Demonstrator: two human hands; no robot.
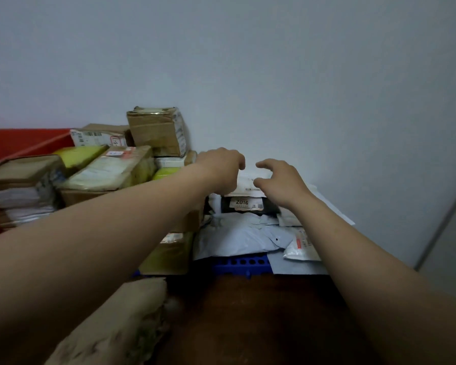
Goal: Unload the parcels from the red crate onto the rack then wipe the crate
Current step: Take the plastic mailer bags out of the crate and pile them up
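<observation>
On my feed both bare forearms reach in from the lower corners and meet near the centre, over a flat white parcel (248, 181). It lies on top of a heap of soft mailers, close against the grey wall (274, 75) at twelve o'clock.

The left hand (221, 167) has its fingers curled down over the parcel's upper left edge. I cannot tell whether it actually grips it. The right hand (279, 180) is at the parcel's right side with fingers spread and loosely curved, holding nothing that I can see.

Just below the white parcel lies a black parcel (269, 209) whose label reads 2016. Below that is a pale grey mailer bag (237, 235). The heap rests on a blue perforated rack (241, 262), whose front edge shows toward six o'clock.

From nine to ten o'clock, cardboard boxes (108, 167) are stacked tight together, several taped and labelled, with one taped box (157, 133) sitting highest.

A red panel (13, 143) runs off the left edge at nine o'clock. I cannot say whether it belongs to the crate. My left forearm hides the boxes' right ends and part of the mailer heap. At seven o'clock a crumpled brown wrapped shape (111, 325) is too blurred to identify. The labels, apart from 2016, are unreadable.
</observation>
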